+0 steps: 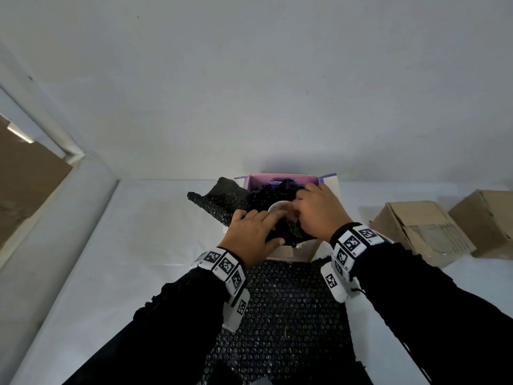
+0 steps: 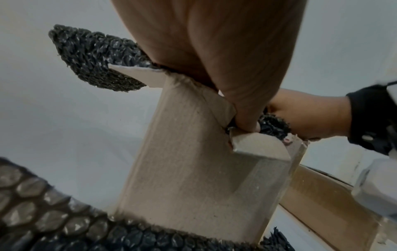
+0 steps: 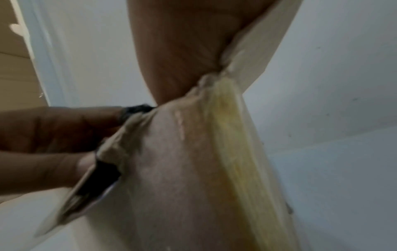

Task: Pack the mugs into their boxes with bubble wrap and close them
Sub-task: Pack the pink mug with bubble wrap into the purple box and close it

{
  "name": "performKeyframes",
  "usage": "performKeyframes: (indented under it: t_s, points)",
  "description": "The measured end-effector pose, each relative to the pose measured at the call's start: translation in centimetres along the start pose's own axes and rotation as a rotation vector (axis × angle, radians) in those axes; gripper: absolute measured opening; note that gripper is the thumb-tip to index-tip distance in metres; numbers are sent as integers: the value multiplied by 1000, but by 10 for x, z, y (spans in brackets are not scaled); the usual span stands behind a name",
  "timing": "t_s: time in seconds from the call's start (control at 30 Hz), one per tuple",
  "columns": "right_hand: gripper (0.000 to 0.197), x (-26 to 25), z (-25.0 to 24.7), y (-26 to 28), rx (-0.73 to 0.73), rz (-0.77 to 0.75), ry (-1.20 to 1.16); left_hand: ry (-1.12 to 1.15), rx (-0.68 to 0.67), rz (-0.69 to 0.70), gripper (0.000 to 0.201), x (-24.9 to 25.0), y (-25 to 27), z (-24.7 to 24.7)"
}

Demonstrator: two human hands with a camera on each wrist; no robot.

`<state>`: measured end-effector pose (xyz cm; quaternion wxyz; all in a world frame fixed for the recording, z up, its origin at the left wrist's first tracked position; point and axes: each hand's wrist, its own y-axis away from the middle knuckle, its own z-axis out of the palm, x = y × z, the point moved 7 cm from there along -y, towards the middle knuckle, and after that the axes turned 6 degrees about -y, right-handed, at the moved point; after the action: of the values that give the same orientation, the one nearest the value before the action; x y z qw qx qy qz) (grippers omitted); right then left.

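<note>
An open box (image 1: 330, 182) with a purple inner flap stands mid-table. Inside it is a white mug (image 1: 278, 207), wrapped in black bubble wrap (image 1: 222, 202) that spills over the box's left rim. My left hand (image 1: 265, 229) lies over the near side of the wrap, fingers on top and thumb (image 2: 247, 122) pinching it at the box rim. My right hand (image 1: 301, 208) curls over the wrap and the mug from the right. The wrist views show the box's outer wall (image 2: 189, 161) and little of the mug.
A second sheet of black bubble wrap (image 1: 291, 315) lies flat on the white table between my arms. Two brown cardboard boxes (image 1: 422, 232) (image 1: 488, 218) lie at the right. A white wall rises right behind the open box.
</note>
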<state>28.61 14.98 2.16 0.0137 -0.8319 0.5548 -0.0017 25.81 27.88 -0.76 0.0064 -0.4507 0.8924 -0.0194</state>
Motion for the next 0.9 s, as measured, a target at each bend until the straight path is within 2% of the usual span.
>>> performKeyframes:
  t_s: [0.13, 0.27, 0.33, 0.43, 0.53, 0.67, 0.7, 0.77, 0.83, 0.9]
  points:
    - [33, 17, -5, 12, -67, 63, -14, 13, 63, 34, 46, 1, -3, -2]
    - [30, 19, 2, 11, -291, 91, -35, 73, 181, 99, 45, 1, 2, -5]
    - [29, 18, 4, 6, -391, 129, 20, 81, 153, 111, 52, 0, 2, -5]
    - [24, 16, 12, 6, -480, 156, 94, 7, 39, 120, 63, 2, 1, -1]
    - [30, 13, 15, 10, -399, 129, 168, -87, -15, 111, 68, 5, 3, 4]
    - [26, 6, 0, 11, -83, 79, 66, -149, -35, 81, 70, 6, 4, 7]
    - [24, 5, -1, 13, -62, 70, 61, -150, -48, 79, 70, 6, 3, 8]
    - [14, 9, 4, 17, -114, 78, 59, -138, -64, 82, 71, 7, 2, 8]
    - [23, 16, 10, 19, -212, 110, 34, -80, 33, 71, 65, 4, 2, -1]
    - [26, 17, 7, 16, -229, 120, 16, -17, 286, -21, 43, -8, 8, -24]
